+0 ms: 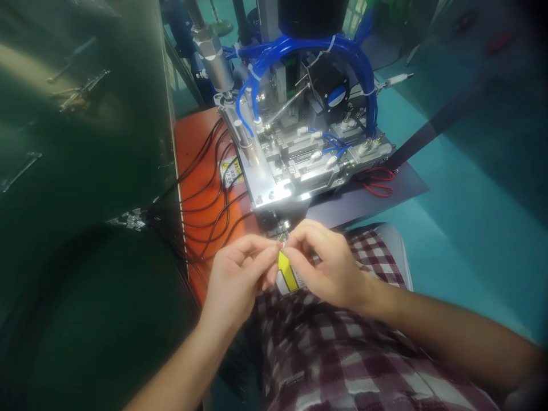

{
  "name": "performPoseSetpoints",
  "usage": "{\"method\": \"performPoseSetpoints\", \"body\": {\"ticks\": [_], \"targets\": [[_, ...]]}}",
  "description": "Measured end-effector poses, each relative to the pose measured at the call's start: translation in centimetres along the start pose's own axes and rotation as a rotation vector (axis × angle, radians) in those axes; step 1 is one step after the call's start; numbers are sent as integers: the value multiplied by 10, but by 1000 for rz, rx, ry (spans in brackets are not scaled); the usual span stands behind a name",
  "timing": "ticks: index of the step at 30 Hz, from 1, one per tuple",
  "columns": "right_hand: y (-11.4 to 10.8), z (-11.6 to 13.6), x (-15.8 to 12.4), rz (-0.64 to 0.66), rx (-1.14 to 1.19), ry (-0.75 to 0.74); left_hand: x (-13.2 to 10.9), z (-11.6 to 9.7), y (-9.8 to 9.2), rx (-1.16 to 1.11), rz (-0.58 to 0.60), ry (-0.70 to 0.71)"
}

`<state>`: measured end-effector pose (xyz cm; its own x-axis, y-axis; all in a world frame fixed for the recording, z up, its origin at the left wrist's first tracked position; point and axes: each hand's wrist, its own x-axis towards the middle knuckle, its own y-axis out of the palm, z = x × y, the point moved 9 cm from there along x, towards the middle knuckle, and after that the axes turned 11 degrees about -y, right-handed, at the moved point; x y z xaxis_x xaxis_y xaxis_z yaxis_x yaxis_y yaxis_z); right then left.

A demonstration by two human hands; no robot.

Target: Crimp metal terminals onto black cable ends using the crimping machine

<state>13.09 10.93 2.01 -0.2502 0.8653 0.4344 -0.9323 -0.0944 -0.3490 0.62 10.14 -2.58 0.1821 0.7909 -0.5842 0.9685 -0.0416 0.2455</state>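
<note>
My left hand (pixel 234 273) and my right hand (pixel 327 264) meet fingertip to fingertip at the near end of a metal machine (pixel 295 162). Each is closed in a pinch. Something tiny shows between the fingertips, too small to name. Just below them is a yellow and white warning label (pixel 288 273), partly covered by my right hand. Small metal fittings (pixel 280 228) of the machine lie right beyond the fingertips.
Black cables (pixel 218 217) run from the machine across an orange board (pixel 192 142) to a bundle of bare-ended leads (pixel 135 220) on the dark green tabletop (pixel 85 319). Blue air tubes (pixel 366 68) arch over the machine. Looped red wires (pixel 381 185) lie at its right.
</note>
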Motion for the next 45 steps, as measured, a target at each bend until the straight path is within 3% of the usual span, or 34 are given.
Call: {"method": "performPoseSetpoints", "body": {"ticks": [3,6,9,13,16,19,31,38,45], "targets": [[15,-27,-13,-21,301,341,0,-3,-1,-40,-18,48],[23,-35,-18,38,424,479,2,-2,0,-46,-6,40],[7,-32,-8,35,328,388,2,0,0,-32,11,6],[-22,-10,7,-99,53,34,2,1,0,-21,9,-16],[-23,7,7,-95,-38,-191,3,1,0,-17,18,-20],[-20,15,5,-73,-97,-299,3,1,0,-19,28,-24],[-19,16,3,-58,-186,-375,3,2,0,-23,57,-26],[-16,7,6,-54,-109,-279,5,3,1,-10,63,-36],[-17,14,-3,-103,-321,-426,5,2,0,-2,52,-32]]}}
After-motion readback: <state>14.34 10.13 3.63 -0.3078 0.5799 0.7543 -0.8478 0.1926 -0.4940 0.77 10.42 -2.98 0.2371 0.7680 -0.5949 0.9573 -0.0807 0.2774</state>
